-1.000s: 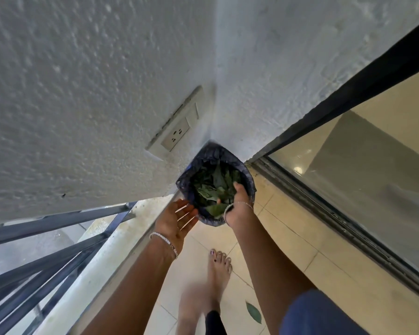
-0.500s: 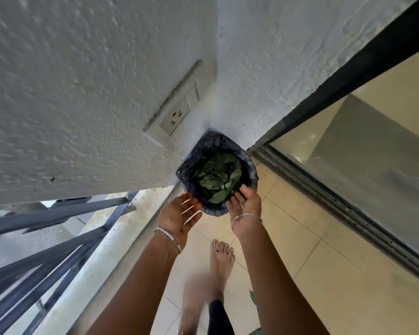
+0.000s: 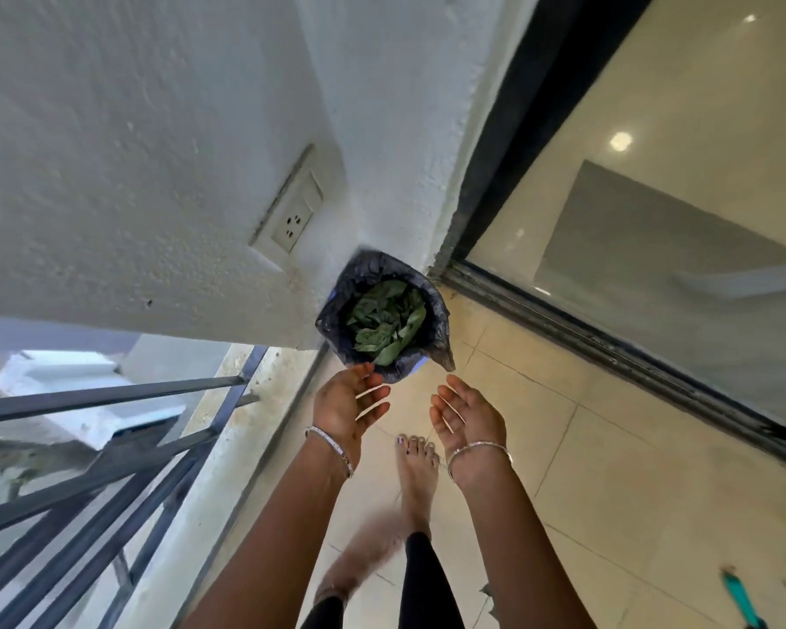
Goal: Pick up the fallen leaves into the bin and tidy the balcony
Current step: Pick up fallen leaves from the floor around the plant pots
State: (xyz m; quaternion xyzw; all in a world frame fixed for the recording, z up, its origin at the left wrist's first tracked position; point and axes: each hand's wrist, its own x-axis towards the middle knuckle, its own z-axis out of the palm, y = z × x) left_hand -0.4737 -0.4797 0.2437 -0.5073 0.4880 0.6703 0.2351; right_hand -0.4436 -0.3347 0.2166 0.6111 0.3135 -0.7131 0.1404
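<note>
Both hands hang empty over the tiled floor [image 3: 609, 469], palms turned inward toward each other. The left hand [image 3: 348, 408] has its fingers [image 3: 375, 392] straight and slightly spread, gripping nothing; its upper tip reaches the near rim of the bin [image 3: 332, 326], though whether it touches the black liner cannot be told. The right hand [image 3: 468, 415] is just as loose, its fingers [image 3: 443, 413] gently bent and holding nothing, a little short of the rim and to its right. The bin stands just beyond both sets of fingertips, tucked into the corner where the 2 white walls meet, and a heap of green leaves [image 3: 384, 320] fills it. Above the left fingers, on the wall, sits a white socket [image 3: 293, 220]. Left of them runs a dark metal railing [image 3: 110, 447]. Right of the right fingers lies the dark door track [image 3: 609, 347]. Between the wrists, below the fingers, 1 bare foot [image 3: 416, 474] stands on the tiles. Each wrist wears a thin silver bangle [image 3: 477, 447].
</note>
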